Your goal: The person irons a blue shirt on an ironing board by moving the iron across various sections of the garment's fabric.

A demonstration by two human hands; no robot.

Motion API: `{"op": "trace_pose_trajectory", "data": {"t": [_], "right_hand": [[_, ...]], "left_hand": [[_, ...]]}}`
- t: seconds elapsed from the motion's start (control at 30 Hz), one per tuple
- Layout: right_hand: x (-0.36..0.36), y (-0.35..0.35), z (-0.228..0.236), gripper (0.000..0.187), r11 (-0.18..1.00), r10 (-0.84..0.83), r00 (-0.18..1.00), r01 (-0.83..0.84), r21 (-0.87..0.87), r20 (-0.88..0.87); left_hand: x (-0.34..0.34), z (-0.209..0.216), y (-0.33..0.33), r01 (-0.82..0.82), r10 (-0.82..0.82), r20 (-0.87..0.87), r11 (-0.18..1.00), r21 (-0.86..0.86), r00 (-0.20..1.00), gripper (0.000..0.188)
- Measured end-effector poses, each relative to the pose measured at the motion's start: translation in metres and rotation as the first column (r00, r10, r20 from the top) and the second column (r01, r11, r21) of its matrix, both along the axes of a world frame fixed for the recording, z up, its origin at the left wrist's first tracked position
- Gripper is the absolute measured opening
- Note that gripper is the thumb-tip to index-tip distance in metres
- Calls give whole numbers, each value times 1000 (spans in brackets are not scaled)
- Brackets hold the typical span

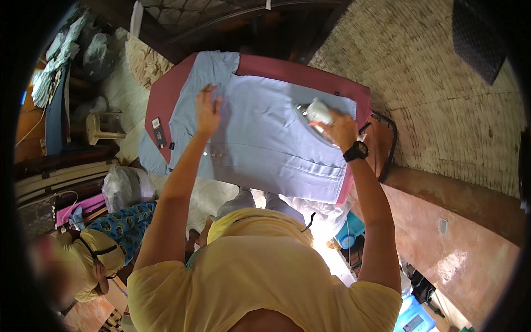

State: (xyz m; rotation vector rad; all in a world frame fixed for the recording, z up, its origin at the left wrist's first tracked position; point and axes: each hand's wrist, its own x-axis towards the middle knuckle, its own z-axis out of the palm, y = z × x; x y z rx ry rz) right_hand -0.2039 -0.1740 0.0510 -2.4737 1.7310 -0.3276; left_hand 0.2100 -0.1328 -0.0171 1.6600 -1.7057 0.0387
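Note:
A light blue shirt (260, 127) lies spread over a red-covered ironing board (276, 65). My right hand (342, 130), with a black watch on the wrist, is closed round the handle of a white and silver clothes iron (316, 112). The iron rests on the shirt toward the board's right end. Over the shirt's left part, near the sleeve, my left hand (207, 110) is raised with its fingers apart and nothing in it. It looks slightly blurred.
A small dark object with a white top (158, 131) lies on the board's left end. Beyond the board stands dark furniture (232, 33). At the lower left sits another person (105, 254). A beige stool (105, 127) and a clear plastic bag (127, 188) are on the left.

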Motion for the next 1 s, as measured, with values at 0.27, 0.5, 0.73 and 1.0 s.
{"op": "trace_pose_trajectory", "data": {"t": [0.27,0.5,0.73,1.0], "right_hand": [[9,-33,24,63,953,-118,993,105,285,30],[39,-46,21,66,982,86,994,-95,163,62],[129,-63,21,70,957,228,961,-250,146,156],[192,-70,26,67,945,234,963,-258,199,136]], "left_hand": [[150,-40,18,-444,475,-15,832,333,880,51],[186,-72,15,-292,404,-227,868,402,886,43],[175,-53,18,-301,477,-272,812,500,836,38],[190,-64,29,-96,302,-492,911,400,817,15]]}}
